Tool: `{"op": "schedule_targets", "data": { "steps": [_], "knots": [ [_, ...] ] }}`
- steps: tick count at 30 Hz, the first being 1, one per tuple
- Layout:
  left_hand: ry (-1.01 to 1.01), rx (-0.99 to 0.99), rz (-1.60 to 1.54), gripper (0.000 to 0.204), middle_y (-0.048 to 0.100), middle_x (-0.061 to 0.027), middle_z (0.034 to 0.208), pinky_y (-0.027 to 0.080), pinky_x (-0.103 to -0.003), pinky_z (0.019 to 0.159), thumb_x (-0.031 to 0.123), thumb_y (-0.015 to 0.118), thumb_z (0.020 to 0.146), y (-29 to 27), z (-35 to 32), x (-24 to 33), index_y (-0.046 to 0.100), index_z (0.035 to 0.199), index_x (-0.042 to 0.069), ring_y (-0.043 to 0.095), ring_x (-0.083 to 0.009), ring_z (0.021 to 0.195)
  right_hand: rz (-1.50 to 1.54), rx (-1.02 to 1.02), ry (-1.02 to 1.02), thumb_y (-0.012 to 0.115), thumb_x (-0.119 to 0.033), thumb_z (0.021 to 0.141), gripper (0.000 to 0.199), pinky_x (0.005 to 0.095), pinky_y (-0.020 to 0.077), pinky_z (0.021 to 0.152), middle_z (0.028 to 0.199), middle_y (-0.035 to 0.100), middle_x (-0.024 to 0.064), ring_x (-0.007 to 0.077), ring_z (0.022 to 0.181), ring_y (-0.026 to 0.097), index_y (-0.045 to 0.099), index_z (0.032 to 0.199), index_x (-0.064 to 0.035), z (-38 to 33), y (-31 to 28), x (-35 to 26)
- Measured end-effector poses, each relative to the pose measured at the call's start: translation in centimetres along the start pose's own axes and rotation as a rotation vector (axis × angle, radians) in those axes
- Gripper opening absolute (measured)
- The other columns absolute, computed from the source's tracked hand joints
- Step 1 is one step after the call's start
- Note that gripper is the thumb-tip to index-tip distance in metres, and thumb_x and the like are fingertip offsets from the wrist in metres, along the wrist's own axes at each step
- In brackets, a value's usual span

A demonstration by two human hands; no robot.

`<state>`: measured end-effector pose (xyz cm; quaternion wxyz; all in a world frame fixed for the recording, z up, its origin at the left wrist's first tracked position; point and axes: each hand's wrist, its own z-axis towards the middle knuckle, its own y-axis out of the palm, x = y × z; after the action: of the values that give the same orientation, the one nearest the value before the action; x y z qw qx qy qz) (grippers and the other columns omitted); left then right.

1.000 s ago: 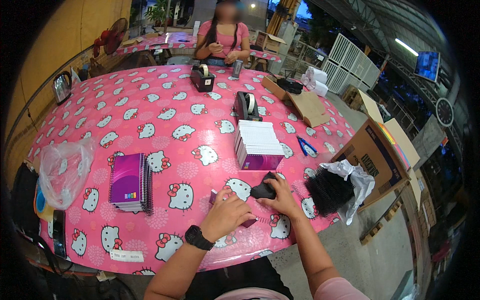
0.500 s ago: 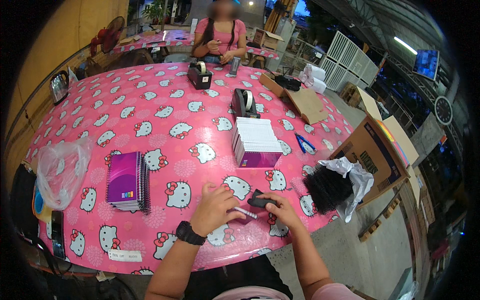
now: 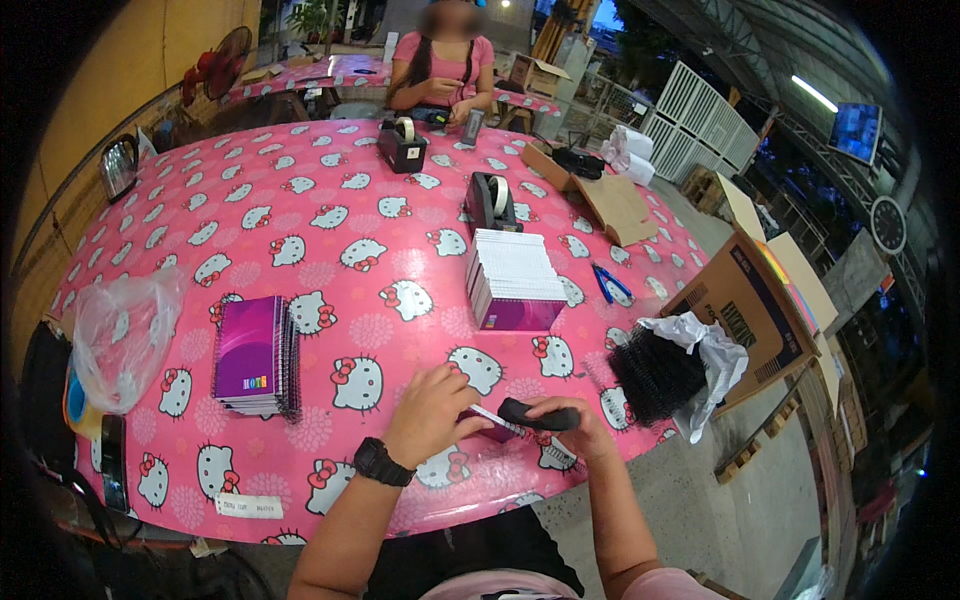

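Near the front edge of the table, my left hand (image 3: 435, 412) grips a small purple notebook (image 3: 492, 422), tilted so that its page edge faces up. My right hand (image 3: 583, 428) is closed around a black, elongated object (image 3: 540, 414) whose kind I cannot make out; its left end is against or just over the notebook's edge. A short piece of spiral binding (image 3: 558, 455) shows below the right hand. Beyond my hands stands a row of notebooks (image 3: 515, 314) with white page edges. A stack of spiral-bound purple notebooks (image 3: 248, 350) lies to the left.
Black binding coils (image 3: 645, 375) and crumpled paper lie at the right edge, by a cardboard box (image 3: 745, 325). Blue-handled pliers (image 3: 611, 284) and two tape dispensers (image 3: 490, 203) are farther back. A plastic bag (image 3: 125, 340) and phone (image 3: 114, 462) sit left. Another person stands opposite.
The black object in my right hand has turned more lengthwise and shifted slightly right. My left hand keeps the notebook in nearly the same place. The person opposite has lowered a hand.
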<state>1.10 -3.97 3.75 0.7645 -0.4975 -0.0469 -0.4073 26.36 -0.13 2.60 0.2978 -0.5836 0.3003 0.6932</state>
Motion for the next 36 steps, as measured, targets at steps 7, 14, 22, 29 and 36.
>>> {"op": "schedule_targets", "data": {
  "steps": [7, 14, 22, 29, 36],
  "knots": [
    [0.036, 0.042, -0.059, 0.029, 0.055, -0.0068, 0.082, 0.043, -0.038, 0.073, 0.031, 0.072, 0.068, 0.1, -0.1, -0.1, 0.061, 0.077, 0.006, 0.052, -0.0269, 0.089, -0.176, 0.048, 0.054, 0.062, -0.03, 0.081, 0.037, 0.0291, 0.0424, 0.082, 0.106, 0.061, 0.0081, 0.017, 0.096, 0.055, 0.064, 0.104, -0.001, -0.3, -0.7, -0.9],
    [0.017, 0.081, -0.15, 0.038, 0.053, -0.0098, 0.087, 0.044, -0.039, 0.078, 0.022, 0.076, 0.063, 0.1, 0.1, 0.0, 0.059, 0.092, 0.005, 0.053, -0.029, 0.09, -0.095, 0.07, 0.058, 0.061, -0.033, 0.083, 0.039, 0.0271, 0.043, 0.077, 0.109, 0.06, 0.0076, 0.0153, 0.088, 0.055, 0.063, 0.106, -0.0018, -0.3, -0.7, -1.4],
    [-0.398, 0.16, -0.911, 0.059, 0.053, -0.0058, 0.095, 0.043, -0.029, 0.084, 0.009, 0.08, 0.064, 4.0, -0.5, -3.3, 0.045, 0.111, 0.006, 0.052, -0.0171, 0.095, 0.216, 0.08, 0.118, 0.061, -0.036, 0.082, 0.046, 0.0281, 0.042, 0.083, 0.103, 0.06, 0.007, 0.015, 0.09, 0.055, 0.061, 0.108, 0.0016, -0.2, -1.2, 0.3],
    [-0.406, -0.024, -0.904, 0.041, 0.049, 0.0015, 0.084, 0.042, -0.024, 0.07, 0.009, 0.079, 0.067, 2.9, -0.5, -3.1, 0.046, 0.092, 0.007, 0.047, -0.0075, 0.078, -0.152, 0.203, 0.263, 0.06, -0.049, 0.078, 0.058, 0.0277, 0.0446, 0.076, 0.106, 0.06, 0.0092, 0.0157, 0.087, 0.057, 0.062, 0.107, 0.0014, 0.4, 0.3, -1.0],
    [-0.397, -0.041, -0.911, 0.042, 0.049, 0.0018, 0.083, 0.041, -0.025, 0.07, 0.011, 0.08, 0.066, 3.1, -0.7, -3.5, 0.046, 0.091, 0.006, 0.047, -0.0089, 0.077, -0.111, 0.071, 0.082, 0.062, -0.047, 0.078, 0.055, 0.0235, 0.0446, 0.061, 0.102, 0.062, 0.0101, 0.0127, 0.075, 0.057, 0.063, 0.103, 0.0015, 1.7, 0.8, -1.6]
  ]
}}
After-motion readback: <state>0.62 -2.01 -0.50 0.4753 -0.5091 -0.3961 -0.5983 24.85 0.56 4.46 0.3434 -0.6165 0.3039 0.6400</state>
